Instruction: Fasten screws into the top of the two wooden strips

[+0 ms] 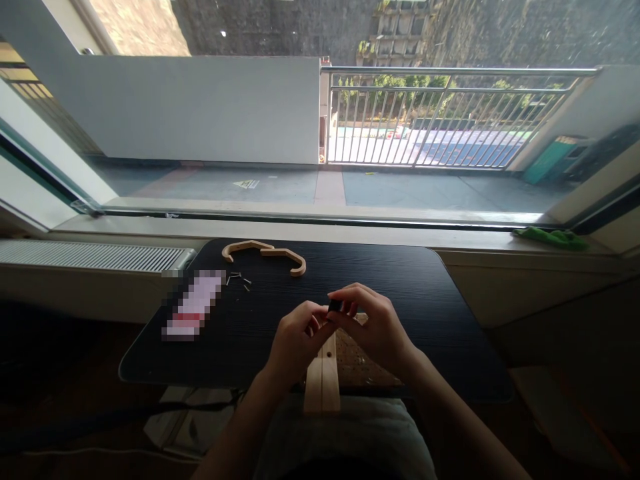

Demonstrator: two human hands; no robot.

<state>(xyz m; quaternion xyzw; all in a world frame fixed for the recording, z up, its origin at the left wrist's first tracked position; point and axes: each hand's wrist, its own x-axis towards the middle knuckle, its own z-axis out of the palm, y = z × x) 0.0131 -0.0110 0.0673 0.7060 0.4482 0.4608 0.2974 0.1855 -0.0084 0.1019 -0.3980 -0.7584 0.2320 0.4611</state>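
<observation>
My left hand (pixel 299 340) and my right hand (pixel 373 323) meet over the near edge of a black table (pixel 430 300). The right hand's fingers pinch a small dark part (pixel 335 305). Curled shut beside it, the left hand's fingertips touch the same part. Under both hands lies a light wooden piece (pixel 323 380) with two holes, running back toward my lap, with a perforated wooden panel (pixel 357 367) beside it.
Two curved wooden pieces (pixel 265 253) lie at the table's far side, a few small screws (pixel 239 279) near them. A blurred pink and white packet (pixel 195 303) lies at the left. A radiator (pixel 90 255), window sill and green cloth (pixel 550 237) are beyond.
</observation>
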